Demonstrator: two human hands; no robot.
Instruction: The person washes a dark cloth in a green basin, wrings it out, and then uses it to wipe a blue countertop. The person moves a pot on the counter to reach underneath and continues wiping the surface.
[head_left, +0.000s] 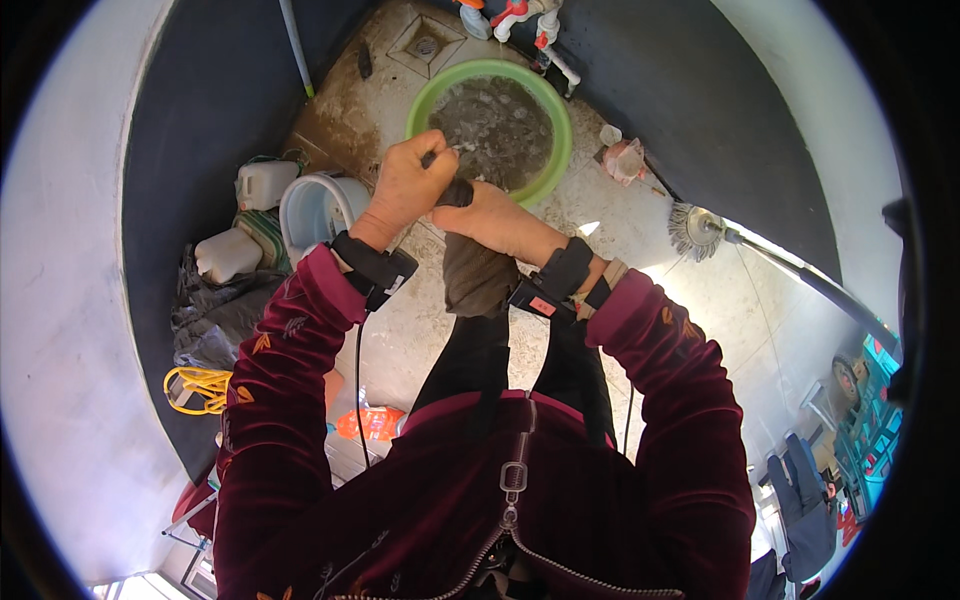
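Note:
A dark grey-brown cloth (478, 276) is bunched and twisted between my two hands. My left hand (414, 176) is clenched around its upper end, with a bit of fabric showing between thumb and fingers. Close beside it, my right hand (499, 216) grips the twisted middle, and the looser part hangs below toward my legs. Just beyond my fists, a round green basin (564, 142) stands on the floor. Murky grey water (495, 127) with foam on its surface is in the basin. Some of the cloth is hidden by my fingers.
Taps on white pipes (551, 34) are above the basin's far side. At left stand a light-blue bucket (330, 206) and white plastic jugs (266, 186). A floor drain (426, 48) lies behind. A round grey brush (694, 229) on a long handle rests at right.

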